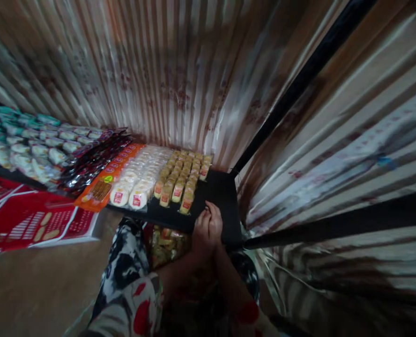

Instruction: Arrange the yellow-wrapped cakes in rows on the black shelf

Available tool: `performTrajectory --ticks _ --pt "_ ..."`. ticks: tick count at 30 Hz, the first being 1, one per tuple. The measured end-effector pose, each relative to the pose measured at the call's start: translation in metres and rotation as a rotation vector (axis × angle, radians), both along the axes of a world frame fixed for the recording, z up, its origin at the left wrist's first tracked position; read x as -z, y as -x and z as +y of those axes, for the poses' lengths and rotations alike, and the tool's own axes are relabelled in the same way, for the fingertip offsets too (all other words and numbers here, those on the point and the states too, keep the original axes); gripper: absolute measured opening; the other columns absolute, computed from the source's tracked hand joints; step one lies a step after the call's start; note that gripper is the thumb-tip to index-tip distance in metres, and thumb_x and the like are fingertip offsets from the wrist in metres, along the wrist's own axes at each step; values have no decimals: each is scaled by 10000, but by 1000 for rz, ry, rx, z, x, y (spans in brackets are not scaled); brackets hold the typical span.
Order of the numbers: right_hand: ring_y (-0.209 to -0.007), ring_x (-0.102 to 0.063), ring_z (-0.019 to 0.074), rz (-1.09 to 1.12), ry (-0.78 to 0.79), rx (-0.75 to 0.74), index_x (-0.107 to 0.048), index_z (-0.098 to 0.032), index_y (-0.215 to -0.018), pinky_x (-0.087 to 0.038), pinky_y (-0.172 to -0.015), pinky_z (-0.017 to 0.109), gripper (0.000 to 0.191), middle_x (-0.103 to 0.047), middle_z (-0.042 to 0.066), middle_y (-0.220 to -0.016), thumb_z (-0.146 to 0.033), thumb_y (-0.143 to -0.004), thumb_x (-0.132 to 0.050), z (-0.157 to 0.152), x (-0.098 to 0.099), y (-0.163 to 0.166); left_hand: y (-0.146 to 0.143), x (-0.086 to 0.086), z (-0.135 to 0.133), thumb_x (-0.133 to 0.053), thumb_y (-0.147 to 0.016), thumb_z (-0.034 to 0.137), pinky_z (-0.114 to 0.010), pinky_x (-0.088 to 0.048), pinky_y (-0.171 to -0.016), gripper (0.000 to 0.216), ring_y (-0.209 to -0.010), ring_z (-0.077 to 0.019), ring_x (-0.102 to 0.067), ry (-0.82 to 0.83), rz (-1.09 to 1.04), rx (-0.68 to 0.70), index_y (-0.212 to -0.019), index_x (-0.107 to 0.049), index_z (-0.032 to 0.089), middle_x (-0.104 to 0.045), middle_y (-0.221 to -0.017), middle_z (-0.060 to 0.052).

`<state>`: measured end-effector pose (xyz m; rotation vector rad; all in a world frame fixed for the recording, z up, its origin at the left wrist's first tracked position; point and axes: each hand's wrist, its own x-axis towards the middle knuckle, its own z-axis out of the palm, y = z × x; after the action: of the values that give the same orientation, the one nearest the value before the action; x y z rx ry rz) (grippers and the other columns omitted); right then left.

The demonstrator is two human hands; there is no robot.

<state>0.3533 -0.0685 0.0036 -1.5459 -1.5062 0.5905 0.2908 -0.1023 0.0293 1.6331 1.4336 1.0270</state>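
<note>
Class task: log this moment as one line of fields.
left hand and right hand together | at black shelf edge | beside yellow packets

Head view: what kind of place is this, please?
Probably a small snack stall. Rows of wrapped snacks lie on a black shelf against corrugated metal walls; both hands rest at its edge.

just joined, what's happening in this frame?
A person stands at a black shelf in a corrugated-metal corner. Both hands, left hand and right hand, are pressed together at its front edge; anything held is hidden. Rows of small yellow packets and white round packets lie just beyond.
</note>
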Motion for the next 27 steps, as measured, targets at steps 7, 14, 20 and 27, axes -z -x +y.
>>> performTrajectory --ticks 7,14,20,27 --pt "-1066 -541 180 0 -14 -75 -622 -222 -1078 -402 -992 376 414 -621 54 -1094 -203 -797 -320 -78 20 19 52 21 -78 -298 -903 291 -411 -349 -1070 421 -1242 -217 -426 -90 113 97 -1251 -491 154 -486 -1321 -131" --pt "-1081 -558 181 -20 235 -182 -650 -229 -1037 -396 -999 375 465 -652 49 -1096 -92 -713 -346 -102 64 57 99 63 -94 -316 -888 253 -379 -385 -1042 377 -1184 -196 -489 121 273 57 -1167 -547 148 -553 -1231 -118" --pt "-971 -632 247 -113 471 -222 -628 -136 -1083 -459 -886 393 369 -666 157 -1069 -141 -777 -421 -85 97 79 135 93 -60 -404 -785 148 -406 -336 -1042 363 -1180 -263 -464 283 632 -178 -1103 -574 107 -569 -1195 -142" --pt "-1015 -615 214 18 483 -172 -627 -185 -1060 -462 -892 360 339 -667 103 -1087 -202 -751 -489 -66 138 95 152 122 -37 -393 -781 113 -344 -340 -1012 398 -1175 -253 -481 433 725 -104 -1142 -557 91 -589 -1188 -158"
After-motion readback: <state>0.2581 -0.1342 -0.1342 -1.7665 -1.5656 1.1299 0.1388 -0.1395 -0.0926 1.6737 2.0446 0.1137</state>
